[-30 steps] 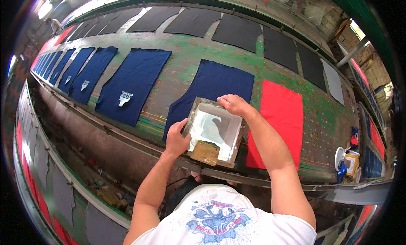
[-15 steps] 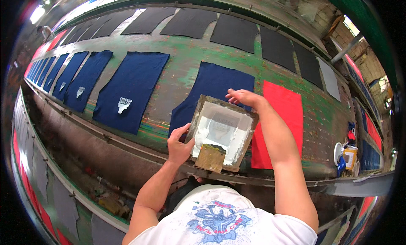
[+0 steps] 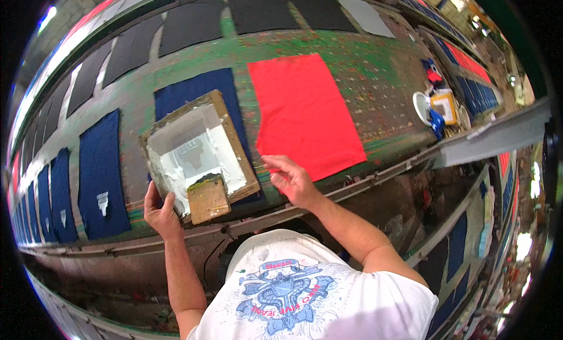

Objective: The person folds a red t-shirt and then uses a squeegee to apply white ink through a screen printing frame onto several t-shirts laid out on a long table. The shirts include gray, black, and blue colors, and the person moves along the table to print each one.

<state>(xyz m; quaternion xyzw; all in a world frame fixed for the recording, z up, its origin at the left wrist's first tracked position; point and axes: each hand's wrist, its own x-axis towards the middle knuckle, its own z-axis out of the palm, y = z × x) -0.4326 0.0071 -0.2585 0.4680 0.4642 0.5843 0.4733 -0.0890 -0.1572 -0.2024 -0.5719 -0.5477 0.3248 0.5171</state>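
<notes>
A wood-framed printing screen (image 3: 237, 145) lies tilted over the lower part of a navy fabric piece (image 3: 202, 82). White ink is smeared inside it around a printed design on the mesh. A wooden squeegee (image 3: 209, 203) rests at the screen's near end, its dark edge against the ink. My left hand (image 3: 164, 216) grips the frame's near left corner, thumb on the near side, other fingertips partly hidden. To the right of the frame, my right hand (image 3: 295, 182) is held open, empty, by the lower edge of a red fabric piece (image 3: 308, 114).
Navy pieces with white prints (image 3: 102, 182) line the long table to the left. Dark pieces (image 3: 190, 24) run along its far side. At the right end stand a white tub (image 3: 421, 108) and a yellowish container (image 3: 444, 108). A metal rail (image 3: 375, 182) edges the near side.
My view has swung to the right. My right hand has come from the screen's far edge back to its right side. My left hand still grips the frame.
</notes>
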